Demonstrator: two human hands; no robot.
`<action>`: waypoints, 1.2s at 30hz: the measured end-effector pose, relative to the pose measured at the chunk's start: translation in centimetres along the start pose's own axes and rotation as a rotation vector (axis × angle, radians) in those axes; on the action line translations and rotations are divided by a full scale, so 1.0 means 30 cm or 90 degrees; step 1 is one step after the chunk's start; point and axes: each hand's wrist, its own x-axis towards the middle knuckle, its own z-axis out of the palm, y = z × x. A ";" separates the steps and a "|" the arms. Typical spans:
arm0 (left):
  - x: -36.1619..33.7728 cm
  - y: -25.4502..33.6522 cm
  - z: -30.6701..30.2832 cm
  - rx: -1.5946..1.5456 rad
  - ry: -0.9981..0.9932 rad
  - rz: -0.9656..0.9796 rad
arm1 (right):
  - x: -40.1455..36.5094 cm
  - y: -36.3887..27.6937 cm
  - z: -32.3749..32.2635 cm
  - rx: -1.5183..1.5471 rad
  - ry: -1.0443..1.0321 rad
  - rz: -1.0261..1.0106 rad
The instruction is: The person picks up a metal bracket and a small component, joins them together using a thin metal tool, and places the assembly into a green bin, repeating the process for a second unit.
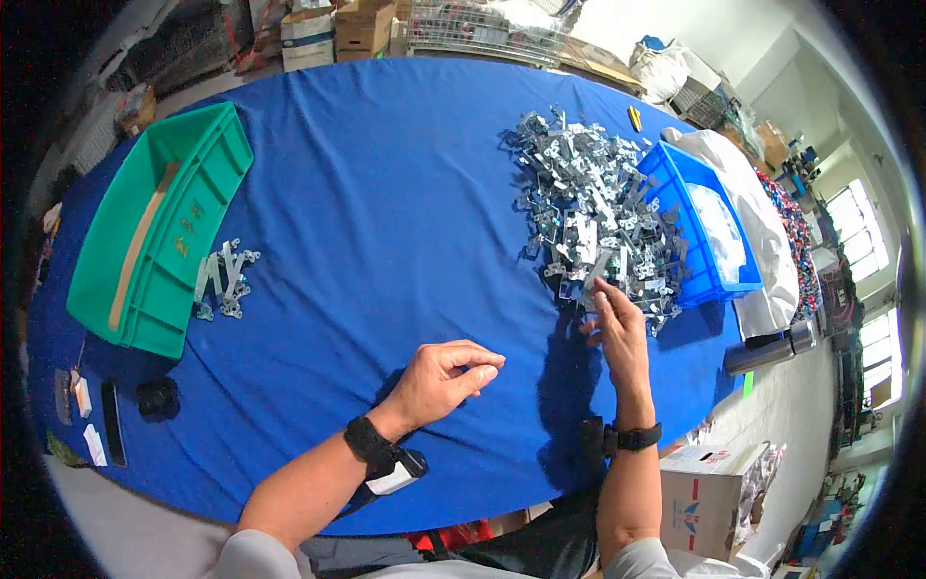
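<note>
My right hand (620,333) is at the near edge of a big pile of small metal brackets (588,198) on the right side of the table. Its thumb and forefinger pinch a flat metal bracket (597,266), which stands out against the pile. Over the middle of the blue cloth, my left hand (439,381) has its thumb and fingers pressed together. Whatever may be between those fingertips is too small or hidden to make out. Far to the left, a small group of similar metal brackets (224,280) lies beside a green bin (154,236).
A blue crate (719,275) with whitish plastic inside stands right of the pile. A yellow tool (635,119) lies behind it. A metal flask (772,349) is at the right edge. A phone (114,425) and small items lie front left. A carton (709,497) stands below the table.
</note>
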 end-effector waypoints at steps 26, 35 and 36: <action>-0.002 -0.009 0.001 -0.010 0.041 0.003 | 0.003 0.071 -0.174 -0.230 0.297 -0.115; 0.006 0.006 0.003 -0.160 0.103 0.003 | -0.198 -0.094 0.063 -0.042 -0.183 -0.146; 0.005 0.004 0.007 -0.129 0.083 0.034 | -0.225 -0.126 0.108 0.001 -0.249 -0.169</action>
